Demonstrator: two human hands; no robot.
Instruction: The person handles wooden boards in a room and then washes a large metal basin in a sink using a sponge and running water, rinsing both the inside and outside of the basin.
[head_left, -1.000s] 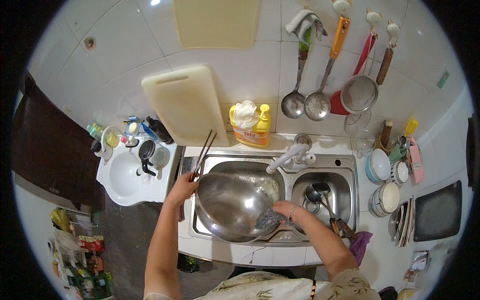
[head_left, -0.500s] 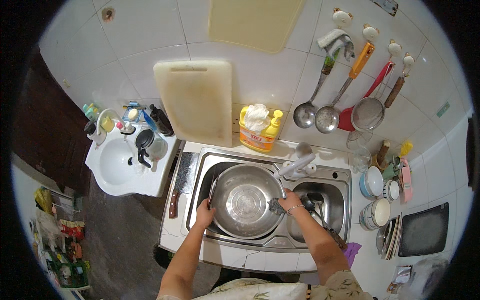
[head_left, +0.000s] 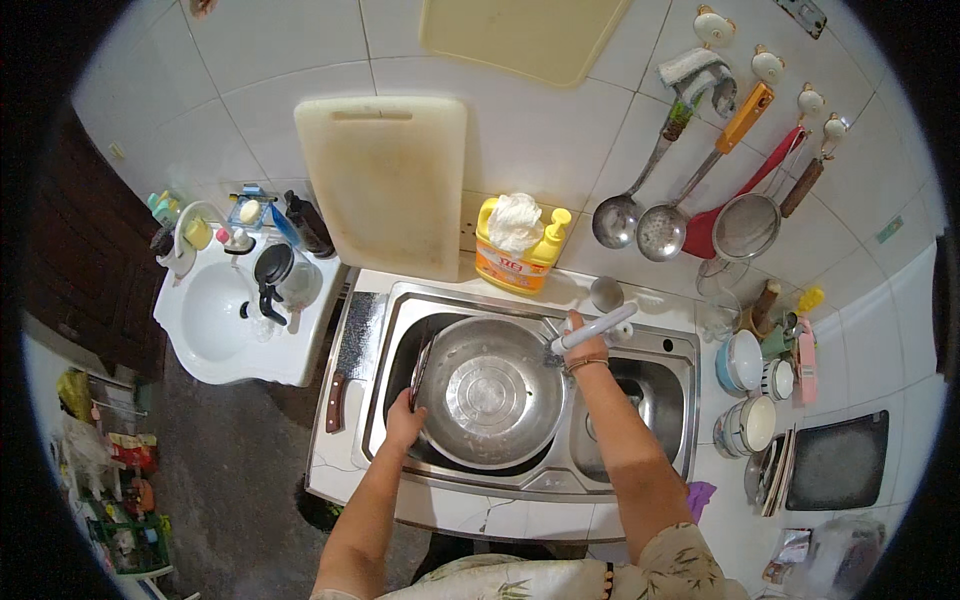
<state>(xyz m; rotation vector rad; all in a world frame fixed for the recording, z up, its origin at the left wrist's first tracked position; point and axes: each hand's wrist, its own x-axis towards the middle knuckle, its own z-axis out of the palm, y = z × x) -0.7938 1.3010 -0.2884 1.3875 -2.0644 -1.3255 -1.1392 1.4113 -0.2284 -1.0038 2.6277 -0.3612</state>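
A large steel bowl (head_left: 490, 392) lies in the left basin of a double steel sink (head_left: 530, 478). My left hand (head_left: 405, 424) grips the bowl's near left rim. My right hand (head_left: 583, 347) reaches up to the white faucet (head_left: 598, 326) between the basins and rests on its lever. A wristband is on my right wrist. The right basin is mostly hidden by my right forearm.
A cream cutting board (head_left: 383, 185) leans on the tiled wall. A yellow detergent bottle (head_left: 512, 255) stands behind the sink. Ladles and strainers (head_left: 660, 215) hang at the right. Bowls (head_left: 745, 360) and a dark tray (head_left: 835, 460) sit on the right counter. A white washbasin (head_left: 225, 315) stands left. A knife (head_left: 335, 398) lies on the sink's left edge.
The bowl has come down flat into the left basin. My right hand left the bowl's rim and moved up to the faucet. My left hand slid to the near left rim.
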